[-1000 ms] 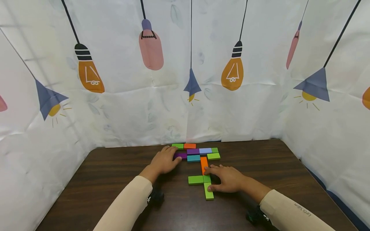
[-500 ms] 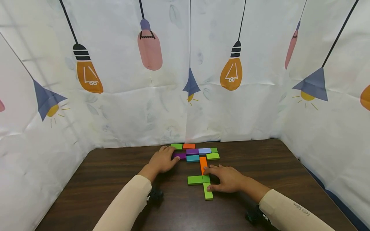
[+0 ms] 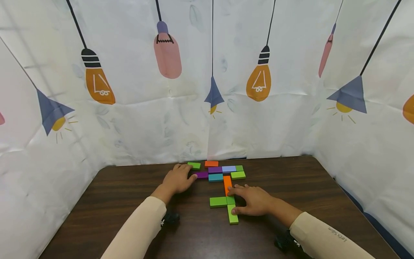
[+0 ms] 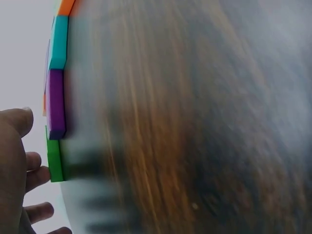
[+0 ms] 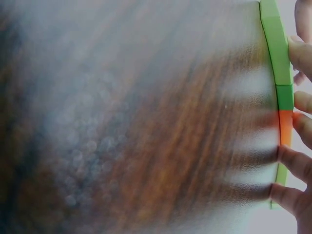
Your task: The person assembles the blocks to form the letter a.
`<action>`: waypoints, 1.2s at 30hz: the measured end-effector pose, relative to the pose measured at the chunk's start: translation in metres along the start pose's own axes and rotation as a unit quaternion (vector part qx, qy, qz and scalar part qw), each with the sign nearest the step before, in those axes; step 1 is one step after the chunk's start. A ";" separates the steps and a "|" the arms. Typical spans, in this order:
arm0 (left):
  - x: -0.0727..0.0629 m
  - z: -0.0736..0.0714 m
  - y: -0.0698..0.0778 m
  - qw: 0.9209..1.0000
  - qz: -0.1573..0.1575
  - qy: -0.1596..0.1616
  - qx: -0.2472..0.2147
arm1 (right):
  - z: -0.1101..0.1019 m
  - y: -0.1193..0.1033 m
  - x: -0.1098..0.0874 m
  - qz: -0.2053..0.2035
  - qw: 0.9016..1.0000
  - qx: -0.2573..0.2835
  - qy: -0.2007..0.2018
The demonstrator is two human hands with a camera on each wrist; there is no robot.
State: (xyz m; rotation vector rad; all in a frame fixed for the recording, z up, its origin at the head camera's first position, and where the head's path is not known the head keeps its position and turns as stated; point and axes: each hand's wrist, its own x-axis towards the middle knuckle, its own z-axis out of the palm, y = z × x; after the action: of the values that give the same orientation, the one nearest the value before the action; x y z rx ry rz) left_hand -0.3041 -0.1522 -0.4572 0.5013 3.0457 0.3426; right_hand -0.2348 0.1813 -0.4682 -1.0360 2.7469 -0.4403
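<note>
My left hand [image 3: 176, 179] is at the back of the table, its fingertips against a green block [image 3: 194, 166]. Its thumb lies close to the left end of a purple block [image 3: 201, 175]; the left wrist view shows this green block [image 4: 54, 158] past the purple block's end. Further right, my right hand [image 3: 253, 200] rests with spread fingers beside a column of blocks. Its fingertips touch the orange upright block [image 3: 228, 184], and its thumb lies on the light green block [image 3: 232, 216] below. A small green block [image 3: 230, 200] sits between those two.
Behind and beside them lie an orange block [image 3: 211, 164], a second purple block [image 3: 215, 170], a lavender block [image 3: 229, 169], a teal block [image 3: 215, 177] and green ones. Another green block [image 3: 218, 202] extends left from the column. A patterned cloth [image 3: 181, 126] hangs behind the dark table [image 3: 97, 216].
My left hand has shifted left, and the back green block has slid left with it, leaving a gap to the orange block. The right hand stays in place.
</note>
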 end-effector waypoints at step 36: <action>-0.035 -0.013 -0.034 0.997 0.046 0.053 0.040 | -0.001 -0.001 -0.001 0.010 1.000 -0.004 -0.004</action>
State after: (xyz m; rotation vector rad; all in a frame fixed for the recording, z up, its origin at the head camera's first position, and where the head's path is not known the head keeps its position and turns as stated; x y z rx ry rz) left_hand -0.2823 -0.1973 -0.4523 0.6488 3.1558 0.2604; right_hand -0.2332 0.1813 -0.4669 -1.0100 2.7501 -0.4225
